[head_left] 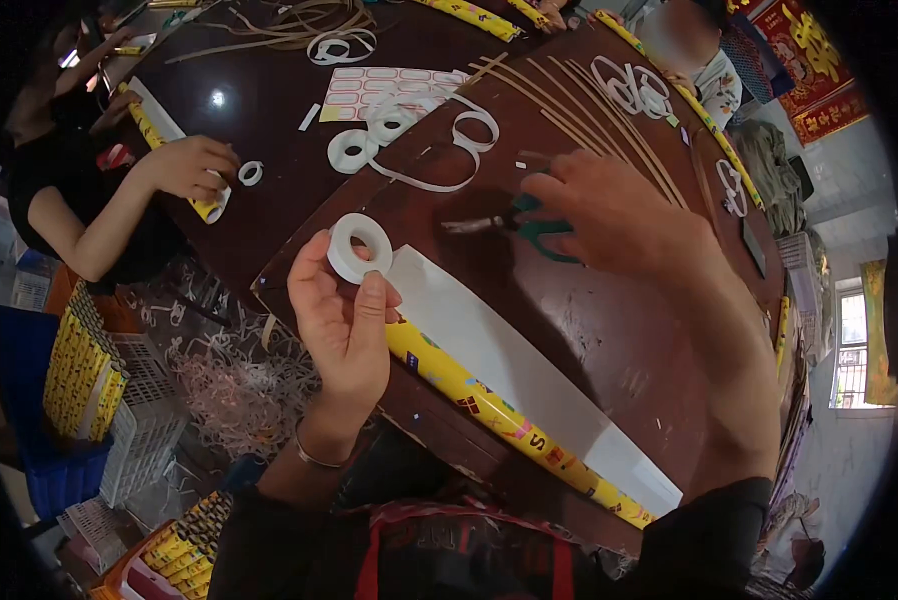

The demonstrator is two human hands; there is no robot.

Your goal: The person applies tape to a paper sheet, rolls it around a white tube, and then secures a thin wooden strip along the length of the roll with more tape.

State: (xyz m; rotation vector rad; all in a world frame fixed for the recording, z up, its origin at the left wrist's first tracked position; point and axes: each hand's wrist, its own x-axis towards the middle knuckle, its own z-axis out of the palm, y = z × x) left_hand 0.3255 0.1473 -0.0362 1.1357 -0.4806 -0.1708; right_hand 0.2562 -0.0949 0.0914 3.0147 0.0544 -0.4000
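— What have your hands got hold of?

— My left hand is raised above the near table edge, thumb and fingers curled shut round a small white roll of tape, which it pinches at the rim with the hole facing me; my right hand lies out over the dark brown wooden table, fingers bent down onto a pair of green-handled scissors whose metal blades point left along the tabletop; whether it is gripping the handles or only resting on them I cannot tell.

— And just beneath them?

— A long white sheet of paper with a yellow patterned edge runs slantwise along the near edge of the table, just under my left hand and reaching off to my right; the scissors lie beyond it, apart from the sheet.

— Further out?

— More white tape rolls and loose curls of white backing strip sit past the scissors; a sheet of white labels with red borders lies behind those; thin pale bamboo slats fan across the far right of the table.

— Anyone else?

— A person in black across to my left has a hand laid on a rolled yellow patterned tube, with a small white ring of tape just beside their fingers.
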